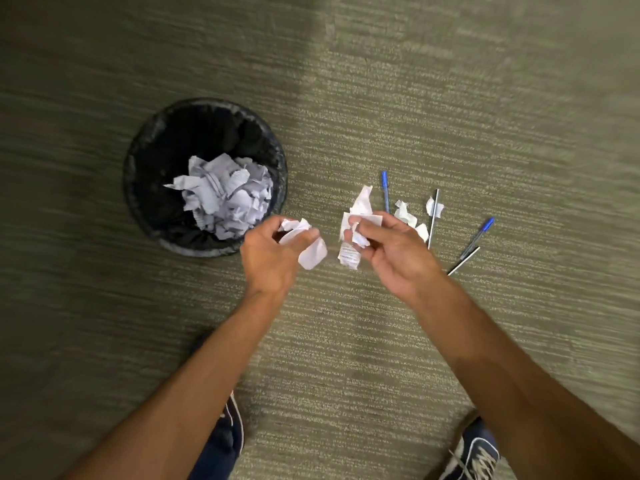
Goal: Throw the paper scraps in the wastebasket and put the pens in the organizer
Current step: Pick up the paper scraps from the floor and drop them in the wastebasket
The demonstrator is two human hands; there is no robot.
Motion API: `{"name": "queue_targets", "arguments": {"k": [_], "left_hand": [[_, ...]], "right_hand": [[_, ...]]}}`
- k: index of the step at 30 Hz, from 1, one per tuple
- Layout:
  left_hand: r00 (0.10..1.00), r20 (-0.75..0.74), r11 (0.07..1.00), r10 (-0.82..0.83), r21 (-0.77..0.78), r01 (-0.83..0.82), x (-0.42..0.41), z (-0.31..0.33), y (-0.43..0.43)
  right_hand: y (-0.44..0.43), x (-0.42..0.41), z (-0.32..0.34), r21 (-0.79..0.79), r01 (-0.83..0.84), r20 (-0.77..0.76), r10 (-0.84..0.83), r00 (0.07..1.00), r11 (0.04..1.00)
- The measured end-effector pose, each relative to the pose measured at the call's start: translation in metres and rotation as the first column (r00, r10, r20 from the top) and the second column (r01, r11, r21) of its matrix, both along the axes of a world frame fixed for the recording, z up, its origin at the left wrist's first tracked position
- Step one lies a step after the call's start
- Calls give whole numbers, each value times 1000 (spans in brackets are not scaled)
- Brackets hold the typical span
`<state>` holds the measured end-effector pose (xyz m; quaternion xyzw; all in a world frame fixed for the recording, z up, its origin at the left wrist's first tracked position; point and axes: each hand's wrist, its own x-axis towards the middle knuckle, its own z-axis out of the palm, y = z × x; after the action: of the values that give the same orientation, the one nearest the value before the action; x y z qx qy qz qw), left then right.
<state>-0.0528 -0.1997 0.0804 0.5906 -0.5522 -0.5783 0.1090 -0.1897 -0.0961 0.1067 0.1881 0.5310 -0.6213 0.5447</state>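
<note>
A black mesh wastebasket point(145, 188) stands on the carpet at the left, with a heap of torn white paper point(225, 195) inside. My left hand point(270, 258) is just right of its rim, closed on crumpled paper scraps point(308, 251). My right hand point(391, 251) grips more scraps point(360, 223), some with printed text. Loose scraps point(403, 213) lie on the floor beyond my right hand. Three blue-capped pens lie there too: one point(385, 190) far, one point(433, 216) in the middle, one point(476, 237) at the right. No organizer is in view.
Grey-green carpet point(450, 98) covers the whole floor. My two blue sneakers point(474, 455) show at the bottom edge, below my forearms.
</note>
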Motion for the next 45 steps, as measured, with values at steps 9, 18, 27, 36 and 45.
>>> {"name": "queue_targets", "arguments": {"k": [9, 18, 27, 36, 45], "left_hand": [[973, -100, 979, 206, 18, -205, 49, 45, -91], [956, -64, 951, 285, 141, -274, 66, 30, -141], [946, -98, 934, 309, 217, -283, 70, 26, -152], [997, -48, 996, -60, -76, 57, 73, 32, -120], [899, 131, 875, -419, -207, 438, 55, 22, -29]], "right_hand": [[-127, 53, 50, -130, -8, 167, 30, 985, 992], [-184, 85, 19, -3, -80, 125, 79, 989, 997], [-182, 88, 16, 112, -125, 97, 114, 989, 986], [-142, 98, 29, 139, -291, -209, 315, 926, 947], [-11, 95, -2, 266, -128, -421, 235, 876, 955]]}}
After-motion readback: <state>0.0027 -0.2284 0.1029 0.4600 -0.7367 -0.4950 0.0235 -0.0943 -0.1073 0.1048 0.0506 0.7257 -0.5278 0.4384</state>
